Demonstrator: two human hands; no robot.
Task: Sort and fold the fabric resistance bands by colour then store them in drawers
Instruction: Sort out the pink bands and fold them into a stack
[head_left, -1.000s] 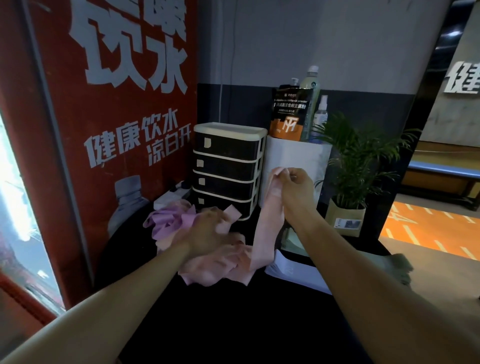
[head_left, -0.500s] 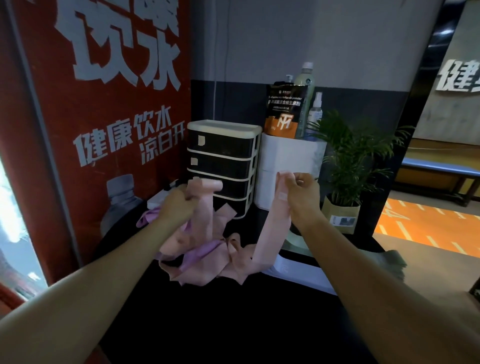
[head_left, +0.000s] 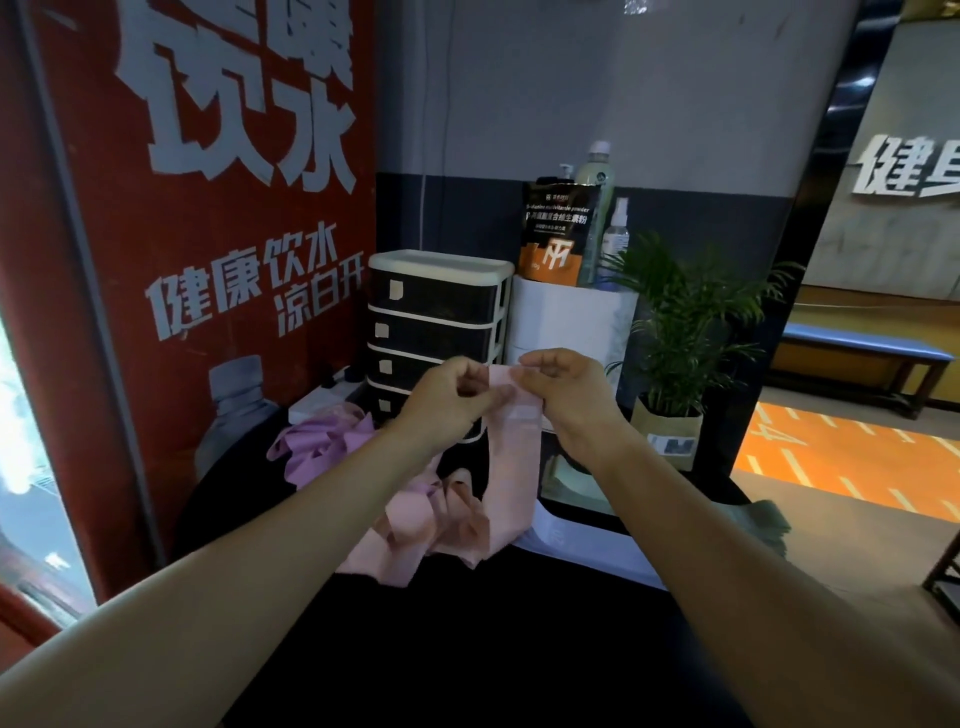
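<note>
- Background: a red panel with large white lettering and a printed water bottle stands at the left; a grey wall with a dark lower band runs behind the worktop, which is dark.
- Drawer unit: a small stack of dark drawers in a white frame, standing at the back of the worktop against the wall. All visible drawers are closed. Each front carries a small pale label.
- Beside the drawer unit, to its right, stands a white box. On it: a black-and-orange pouch, a tall pale bottle behind the pouch, and a small spray bottle.
- A potted plant stands to the right of the white box.
- Left hand: fingers curled, pinching the upper left edge of a pink band.
- Right hand: fingers curled, pinching the upper right edge of the same band. Both hands are raised in front of the drawer unit, close together.
- The pink band hangs straight down from the hands; its lower end meets a heap of pink bands lying on the worktop.
- A heap of purple bands lies on the worktop left of the pink heap, near the base of the drawer unit.
</note>
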